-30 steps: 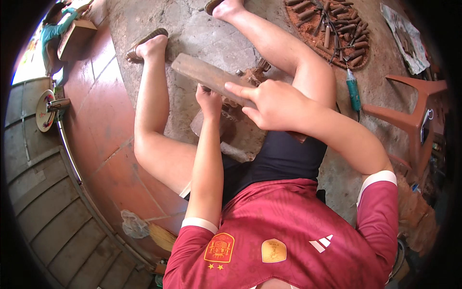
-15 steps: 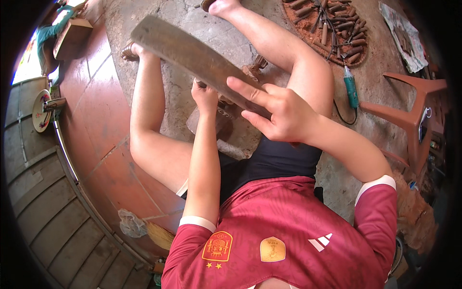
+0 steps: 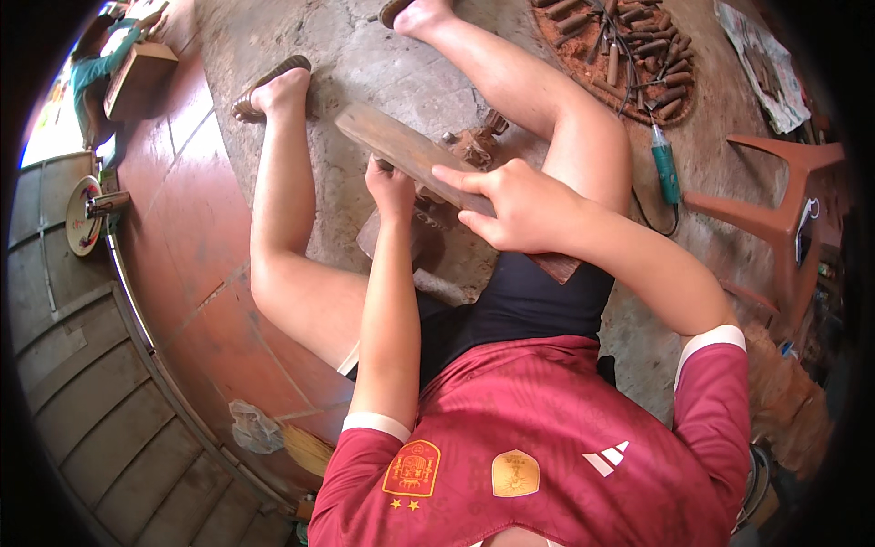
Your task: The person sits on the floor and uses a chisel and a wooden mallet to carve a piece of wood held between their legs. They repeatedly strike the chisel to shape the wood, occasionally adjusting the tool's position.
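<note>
My right hand (image 3: 524, 205) is wrapped round a long flat wooden board (image 3: 406, 149), its index finger stretched along it. The board slants up to the left, its butt end sticking out below my palm. My left hand (image 3: 392, 191) is closed just beside the board's near edge, with a small dark end of something showing at the thumb; what it is I cannot make out. Under both hands, between my legs, stands a greyish block-like work base (image 3: 387, 239), largely covered by the board and my arms. A brown lumpy piece (image 3: 478, 146) lies just beyond the board.
A round tray (image 3: 597, 77) of several brown wooden handles lies at the far right. Nearby are a green corded power tool (image 3: 665, 173) and a brown plastic stool (image 3: 775, 191). A person in a green sleeve (image 3: 91, 68) handles a box (image 3: 141, 77) at the far left.
The board has come down from its raised position, its far end now lower and further right. My left foot has shifted slightly. My left hand stays nearly in place.
</note>
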